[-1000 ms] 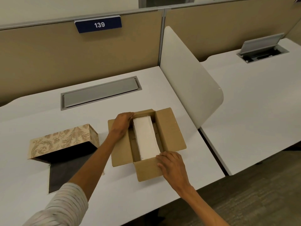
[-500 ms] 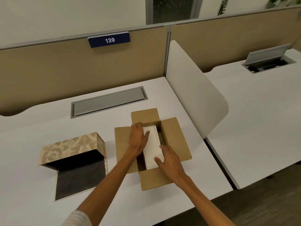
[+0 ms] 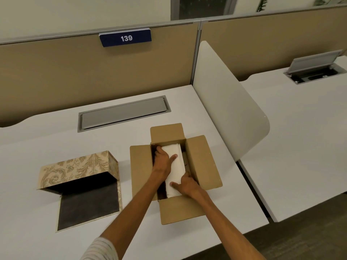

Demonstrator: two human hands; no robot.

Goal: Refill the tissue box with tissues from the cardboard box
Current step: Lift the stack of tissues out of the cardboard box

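Both hands [image 3: 164, 163] clasp tissues [image 3: 175, 166] inside cardboard box [image 3: 203, 162].

My left hand [image 3: 163, 162] is covering the near-left part of the tissue stack [image 3: 175, 166], and its fingers are dipping out of sight between the stack and the wall of the cardboard box [image 3: 202, 162]. My right hand [image 3: 185, 184] is hiding the stack's near right corner, its fingers going down behind the paper. How deep the stack goes is staying hidden. The dark inside of the tissue box [image 3: 78, 166] is showing no detail. Both my forearms are running off the bottom edge.
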